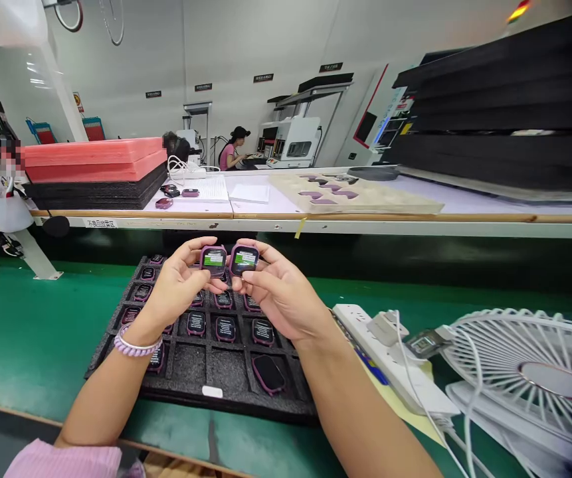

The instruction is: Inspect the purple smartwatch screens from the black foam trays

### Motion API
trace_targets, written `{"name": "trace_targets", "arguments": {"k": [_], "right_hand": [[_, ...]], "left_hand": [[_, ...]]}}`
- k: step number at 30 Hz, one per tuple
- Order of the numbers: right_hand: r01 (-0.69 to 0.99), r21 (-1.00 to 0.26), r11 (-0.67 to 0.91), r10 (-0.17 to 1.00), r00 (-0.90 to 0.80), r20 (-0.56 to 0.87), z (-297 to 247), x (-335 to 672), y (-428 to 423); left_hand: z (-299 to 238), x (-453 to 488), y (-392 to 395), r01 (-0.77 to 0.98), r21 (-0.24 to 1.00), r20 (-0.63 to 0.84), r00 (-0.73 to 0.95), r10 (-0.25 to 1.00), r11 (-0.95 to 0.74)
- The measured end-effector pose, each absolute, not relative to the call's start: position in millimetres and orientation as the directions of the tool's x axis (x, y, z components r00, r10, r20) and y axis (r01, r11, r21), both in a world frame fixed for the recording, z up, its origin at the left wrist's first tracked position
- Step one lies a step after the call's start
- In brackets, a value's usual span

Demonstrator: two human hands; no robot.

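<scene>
My left hand grips a purple-cased smartwatch body between thumb and fingers. A second one, a purple smartwatch body, is held the same way in my right hand. Both face me side by side, their lit screens showing a green patch and text. Beneath them lies a black foam tray with square pockets. Several like watches sit in it, most with white text on dark screens. One watch at the front right has a dark screen. Two front pockets hold nothing. My forearms cover parts of the tray.
Right of the tray are a white power strip with cables and a white fan. On the shelf beyond stand red foam trays, a foam sheet with purple parts and a black stack. A person sits farther back.
</scene>
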State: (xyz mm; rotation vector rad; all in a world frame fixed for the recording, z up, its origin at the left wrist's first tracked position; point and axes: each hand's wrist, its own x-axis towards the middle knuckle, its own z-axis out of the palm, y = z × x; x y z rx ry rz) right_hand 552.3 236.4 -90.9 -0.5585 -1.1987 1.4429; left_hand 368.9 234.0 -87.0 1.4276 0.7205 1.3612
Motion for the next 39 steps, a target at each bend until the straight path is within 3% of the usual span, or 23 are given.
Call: {"name": "trace_targets", "arguments": {"k": [29, 32, 36, 39], "right_hand": [[-0.51, -0.847, 0.149, 0.927, -0.227, 0.3, -97, 549, 246], [-0.548, -0.836, 0.017, 0.939, -0.278, 0.201, -104, 550, 252], [-0.543, -0.774, -0.326, 0.905, -0.417, -0.089, -120, 552, 240], [-0.559, -0.705, -0.437, 0.878, -0.435, -0.198, -133, 551, 219]], "left_hand": [[-83, 369, 236, -0.272, 0.929, 0.309, 0.205, 0.929, -0.25], [-88, 367, 239, -0.309, 0.937, 0.233, 0.203, 0.951, -0.164], [-106, 359, 227, -0.343, 0.939, 0.044, 0.211, 0.977, 0.032], [-127, 352, 205, -0.346, 0.926, -0.072, 0.225, 0.972, 0.149]]}}
